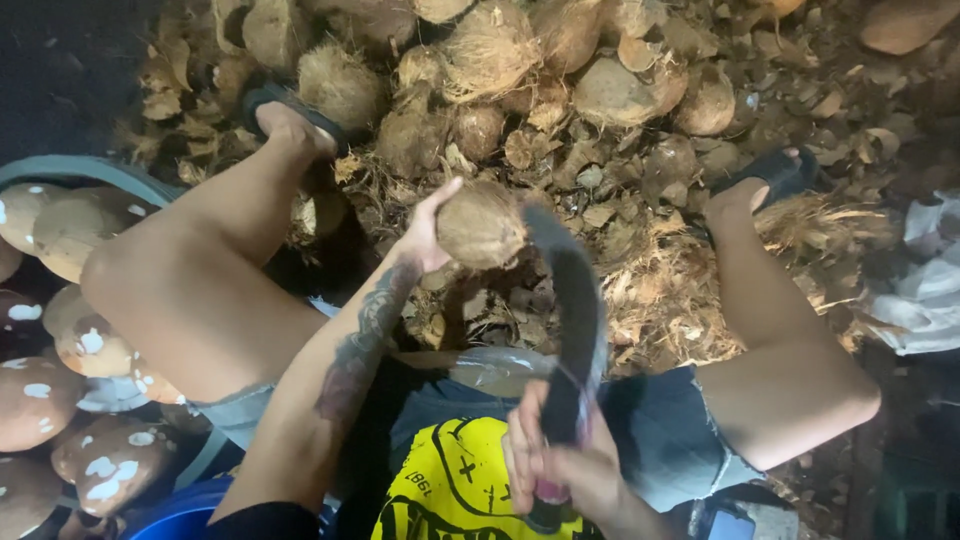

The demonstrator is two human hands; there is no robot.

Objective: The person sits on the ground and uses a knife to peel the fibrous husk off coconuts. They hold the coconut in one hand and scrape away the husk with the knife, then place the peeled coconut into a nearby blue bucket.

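My left hand (pixel 425 232) grips a round, husked brown coconut (pixel 481 226), holding it out in front of me between my knees. My right hand (pixel 560 465) is closed around the handle of a long, dark curved blade (pixel 573 300). The blade's tip rests against the right side of the coconut. My left forearm carries dark tattoos. Both my legs are spread, with feet in dark sandals planted in the husk litter.
A heap of fibrous coconuts (pixel 500 60) and dry husk scraps (pixel 650 290) covers the ground ahead. At the left sits a container (pixel 90 168) of peeled coconuts with white patches (pixel 95 350). A blue tub rim (pixel 180 510) shows at the bottom left, and white cloth (pixel 930 290) lies at the right.
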